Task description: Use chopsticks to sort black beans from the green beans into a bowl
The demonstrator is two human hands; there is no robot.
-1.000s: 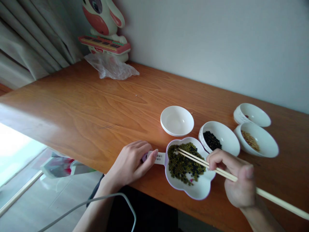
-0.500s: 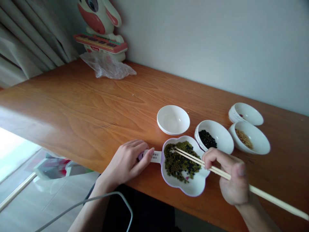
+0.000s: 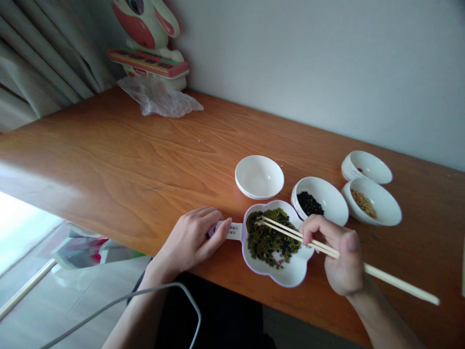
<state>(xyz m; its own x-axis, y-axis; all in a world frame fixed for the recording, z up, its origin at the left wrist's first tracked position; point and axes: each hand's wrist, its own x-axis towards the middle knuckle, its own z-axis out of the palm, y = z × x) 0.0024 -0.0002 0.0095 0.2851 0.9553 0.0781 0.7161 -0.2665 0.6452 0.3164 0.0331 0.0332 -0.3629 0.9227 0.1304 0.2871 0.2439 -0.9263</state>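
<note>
My left hand (image 3: 198, 237) is closed around the handle of a purple-rimmed, flower-shaped dish (image 3: 296, 276) near the table's front edge. In the dish lie green beans (image 3: 259, 247) with black beans mixed among them. My right hand (image 3: 337, 252) grips a pair of light wooden chopsticks (image 3: 395, 281); their tips rest among the beans at the dish's upper left. Whether a bean sits between the tips is too small to tell. Just behind the dish stands a white bowl (image 3: 332, 201) holding black beans (image 3: 310, 203). Left of it is a plain white bowl (image 3: 259, 177).
Farther right, a white bowl (image 3: 387, 206) contains tan grains (image 3: 364, 203), and another white bowl (image 3: 374, 165) behind it has a small reddish bit inside. A rabbit toy with a keyboard (image 3: 148, 60) and a crumpled plastic bag (image 3: 162, 99) are at the back left. A grey cable (image 3: 145, 291) crosses my left forearm.
The chopsticks' tips stay among the beans, while my right hand and the chopsticks' rear ends have shifted slightly left and up. The whole view has moved a little; my left hand keeps its hold.
</note>
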